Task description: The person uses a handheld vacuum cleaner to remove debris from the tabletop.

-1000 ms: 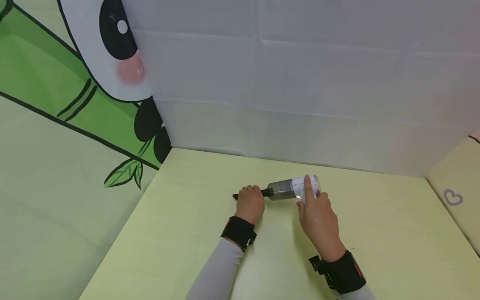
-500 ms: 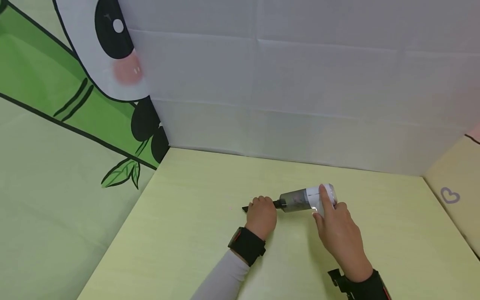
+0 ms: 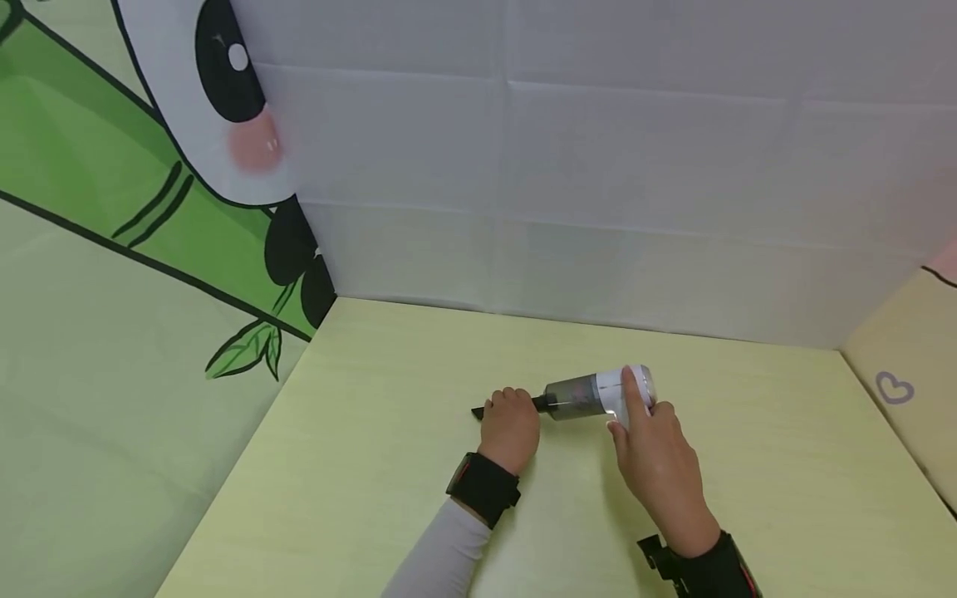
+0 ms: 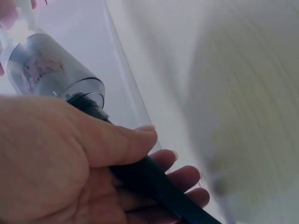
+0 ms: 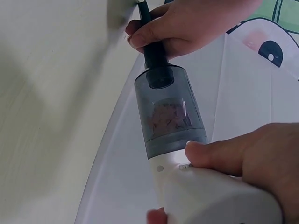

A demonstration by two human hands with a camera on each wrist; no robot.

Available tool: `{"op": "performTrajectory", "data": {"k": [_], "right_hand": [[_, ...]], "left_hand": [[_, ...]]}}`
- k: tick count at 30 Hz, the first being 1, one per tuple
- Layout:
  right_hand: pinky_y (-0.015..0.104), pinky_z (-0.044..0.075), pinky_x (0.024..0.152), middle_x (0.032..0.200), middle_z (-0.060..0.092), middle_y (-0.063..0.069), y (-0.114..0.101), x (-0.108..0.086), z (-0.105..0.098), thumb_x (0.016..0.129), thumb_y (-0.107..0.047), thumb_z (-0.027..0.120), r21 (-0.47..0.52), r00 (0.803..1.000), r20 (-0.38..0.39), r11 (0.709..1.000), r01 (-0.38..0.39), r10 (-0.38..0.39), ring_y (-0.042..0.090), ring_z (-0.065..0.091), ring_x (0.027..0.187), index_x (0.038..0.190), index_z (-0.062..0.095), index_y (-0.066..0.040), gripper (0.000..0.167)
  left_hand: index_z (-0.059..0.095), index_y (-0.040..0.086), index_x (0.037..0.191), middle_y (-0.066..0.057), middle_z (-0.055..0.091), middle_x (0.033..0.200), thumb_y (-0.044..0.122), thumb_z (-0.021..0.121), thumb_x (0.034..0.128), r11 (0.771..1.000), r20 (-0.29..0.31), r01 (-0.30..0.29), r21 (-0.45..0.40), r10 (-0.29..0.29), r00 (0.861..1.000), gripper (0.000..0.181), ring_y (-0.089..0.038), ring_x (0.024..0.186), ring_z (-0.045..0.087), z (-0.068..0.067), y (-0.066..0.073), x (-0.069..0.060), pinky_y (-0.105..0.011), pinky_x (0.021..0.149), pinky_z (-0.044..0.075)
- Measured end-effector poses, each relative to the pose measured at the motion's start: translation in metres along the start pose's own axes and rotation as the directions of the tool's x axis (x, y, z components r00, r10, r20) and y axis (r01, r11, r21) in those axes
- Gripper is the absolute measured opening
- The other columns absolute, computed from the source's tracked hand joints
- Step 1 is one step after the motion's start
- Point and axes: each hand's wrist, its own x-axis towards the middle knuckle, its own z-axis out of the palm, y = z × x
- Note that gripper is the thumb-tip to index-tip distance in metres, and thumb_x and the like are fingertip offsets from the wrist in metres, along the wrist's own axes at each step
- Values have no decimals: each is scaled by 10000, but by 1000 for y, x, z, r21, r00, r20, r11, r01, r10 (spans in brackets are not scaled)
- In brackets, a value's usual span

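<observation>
A handheld vacuum cleaner [image 3: 574, 397] is held level over the pale yellow table, its black nozzle [image 4: 145, 179] pointing left. My left hand [image 3: 510, 430] grips the nozzle, thumb on one side and fingers curled round the other. The nozzle's tip shows past that hand. My right hand [image 3: 661, 465] holds the white body [image 5: 177, 186] from the right, with the index finger stretched along its top in the head view. Through the smoky clear dust cup [image 5: 170, 112], something pinkish is visible inside. The palm side of my right hand is hidden in the head view.
The table [image 3: 389, 465] meets a pale wall covering [image 3: 561, 166] at the back. To the left hangs a printed sheet with a green bamboo drawing [image 3: 90, 149]. On the right, a cream side panel [image 3: 912, 357] bears a heart outline.
Both hands and the vacuum cleaner moved right and nearer to me, then slightly back left. Both grips look the same throughout.
</observation>
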Motion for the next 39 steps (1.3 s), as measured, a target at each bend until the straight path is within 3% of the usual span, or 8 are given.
{"op": "performTrajectory", "data": {"k": [7,10,15,22,25,30,35,39], "right_hand": [[299,351,422,904,480,264,-21,-7,0,965,-194,705,-34,999,-31,999,24,-25,242,442,605,1575,337,-92,719],[295,345,415,896,479,266,-25,-12,-5,961,-185,710,-42,999,-34,999,17,-19,239,436,598,1570,344,-88,717],[299,342,407,890,481,278,-24,-11,-9,956,-174,713,-57,998,-68,998,9,-13,257,435,607,1564,352,-79,714],[319,375,419,966,512,314,-32,8,5,954,-175,711,-67,996,-94,998,-10,3,312,499,711,1572,352,-80,721],[330,382,418,962,514,312,-38,15,10,956,-179,713,-64,995,-104,998,-4,-3,312,501,709,1574,352,-85,722],[344,394,415,949,516,309,-47,16,13,947,-169,724,-69,994,-110,997,17,-25,305,503,686,1570,359,-84,727],[336,382,406,915,511,304,-42,14,8,944,-158,726,-81,992,-118,996,25,-35,297,497,662,1561,371,-68,718],[364,413,417,929,514,316,-34,20,6,950,-153,715,-89,992,-124,996,4,-15,334,521,689,1567,359,-65,718]], "left_hand": [[677,-64,931,-181,658,849,60,695,919,999,-84,-9,-36,6,996,126,-322,845,676,-9,-17,-10,-412,816,600],[676,-64,918,-180,653,836,52,688,919,998,-86,-24,-52,20,996,117,-321,833,674,-14,-18,-14,-415,807,601],[675,-60,950,-176,659,868,57,670,938,995,-68,-49,-85,43,997,117,-323,863,672,-12,-15,-5,-411,833,592],[667,-76,999,-198,659,898,69,667,952,996,-128,-63,-69,54,990,152,-339,889,670,7,-26,15,-404,865,584],[658,-91,1024,-218,656,922,59,651,962,995,-118,-47,-86,36,992,162,-360,917,665,9,-34,19,-416,894,574],[657,-108,1003,-236,657,911,27,638,959,992,-122,-31,-120,16,992,143,-383,913,667,4,-43,15,-438,891,575],[646,-119,1019,-254,652,943,22,615,970,983,-63,-17,-185,5,998,152,-406,954,656,1,-37,17,-466,922,562],[645,-103,1025,-238,654,950,35,612,976,981,-50,-35,-190,26,998,151,-389,956,656,9,-29,29,-456,938,554]]}}
